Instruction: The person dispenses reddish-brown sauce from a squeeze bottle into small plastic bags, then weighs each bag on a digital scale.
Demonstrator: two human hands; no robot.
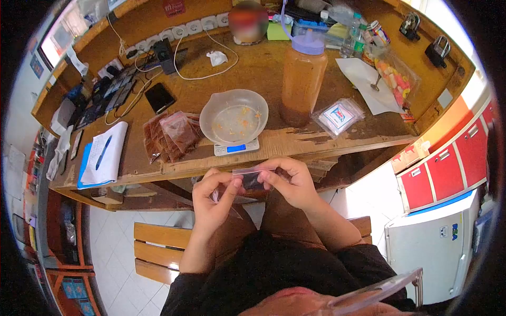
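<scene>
Between my two hands, over my lap and just off the table's front edge, is a small clear zip bag [252,180]. My left hand [213,192] pinches one top corner between thumb and finger. The other corner is pinched by my right hand [287,181]. Its contents, if any, I cannot make out. Straight ahead, a translucent bowl [233,117] with orange bits inside sits on a small digital scale [237,148]. Left of it lie several bags of reddish-brown powder [171,134]. On the right is a stack of clear bags with a printed label [337,117].
A large bottle with a lilac lid [305,76] stands behind the scale's right side. Farther left are a notebook with a pen [104,152] and a black phone [159,98]. White cables [208,78] cross the back. A bag of colourful sweets [394,79] lies at right.
</scene>
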